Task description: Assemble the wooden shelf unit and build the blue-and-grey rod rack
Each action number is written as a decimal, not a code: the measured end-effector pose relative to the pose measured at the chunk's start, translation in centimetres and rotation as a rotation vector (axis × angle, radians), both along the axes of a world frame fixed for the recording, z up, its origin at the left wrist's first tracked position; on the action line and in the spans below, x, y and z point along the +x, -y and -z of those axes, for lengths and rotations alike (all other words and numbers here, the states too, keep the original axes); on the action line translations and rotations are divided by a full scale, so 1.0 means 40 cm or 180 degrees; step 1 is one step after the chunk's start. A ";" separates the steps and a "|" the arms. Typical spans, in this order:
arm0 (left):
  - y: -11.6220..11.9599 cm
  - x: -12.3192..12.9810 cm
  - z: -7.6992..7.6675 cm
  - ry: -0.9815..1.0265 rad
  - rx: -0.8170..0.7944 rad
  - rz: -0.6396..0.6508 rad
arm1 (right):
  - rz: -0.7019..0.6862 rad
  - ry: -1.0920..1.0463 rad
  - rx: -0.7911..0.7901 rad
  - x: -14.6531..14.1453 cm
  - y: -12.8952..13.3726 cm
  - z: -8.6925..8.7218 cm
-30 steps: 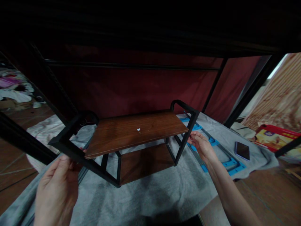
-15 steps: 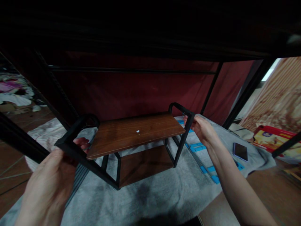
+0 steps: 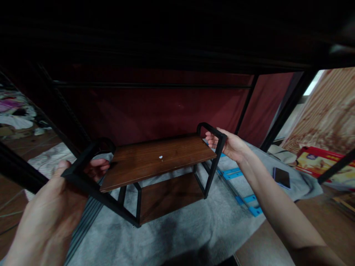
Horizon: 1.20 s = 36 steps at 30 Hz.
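Observation:
A small two-tier rack with a brown wooden top board [image 3: 180, 153], a lower board [image 3: 172, 197] and a black metal frame stands on a grey blanket [image 3: 177, 236]. A small white spot shows on the top board. My left hand [image 3: 58, 199] is around the frame's left upper bar, fingers curled under it and thumb outside. At the other end, my right hand [image 3: 229, 145] wraps the right upper bar, its fingertips showing inside the frame.
Black posts and a dark surface overhead surround the rack, with a dark red panel [image 3: 166, 111] behind. Blue-and-grey parts [image 3: 233, 173], a phone [image 3: 281, 177] and a red-yellow box [image 3: 324, 162] lie right. Dark strips [image 3: 85, 221] lie left, beyond them piled cloth [image 3: 16, 114].
My right hand's fingers have come further inside the right bar and curled round it. My left fingers reach a little further under the left bar. The view has shifted slightly.

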<state>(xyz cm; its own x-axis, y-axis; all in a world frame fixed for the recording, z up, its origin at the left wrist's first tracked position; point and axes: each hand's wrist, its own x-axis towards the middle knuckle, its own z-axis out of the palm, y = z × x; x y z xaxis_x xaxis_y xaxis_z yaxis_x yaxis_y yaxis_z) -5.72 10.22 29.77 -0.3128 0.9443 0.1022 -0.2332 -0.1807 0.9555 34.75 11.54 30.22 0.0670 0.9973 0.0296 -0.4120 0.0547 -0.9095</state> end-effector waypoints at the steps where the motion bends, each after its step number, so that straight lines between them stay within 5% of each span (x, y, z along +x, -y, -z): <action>1: 0.000 0.000 -0.004 0.0146 -0.0033 0.0068 | -0.0043 -0.0023 -0.0051 -0.001 -0.003 -0.005; 12: 0.000 0.024 -0.072 0.0449 -0.0271 0.0161 | -0.0264 0.0059 -0.0370 -0.007 -0.033 -0.066; 28: 0.007 0.021 -0.105 0.0786 -0.0510 0.0397 | -0.0515 -0.0464 -0.0855 -0.005 -0.022 -0.114; 36: 0.014 0.018 -0.120 0.0637 -0.0276 0.0543 | -0.0589 -0.0475 -0.0788 0.004 0.038 -0.147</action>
<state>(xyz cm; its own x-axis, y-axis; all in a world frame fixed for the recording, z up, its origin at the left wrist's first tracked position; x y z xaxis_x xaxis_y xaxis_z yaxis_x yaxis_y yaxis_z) -4.99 9.67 34.56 -0.1543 0.9876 -0.0293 -0.4390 -0.0420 0.8975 34.92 10.02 36.10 -0.1304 0.9687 -0.2114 -0.5240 -0.2484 -0.8147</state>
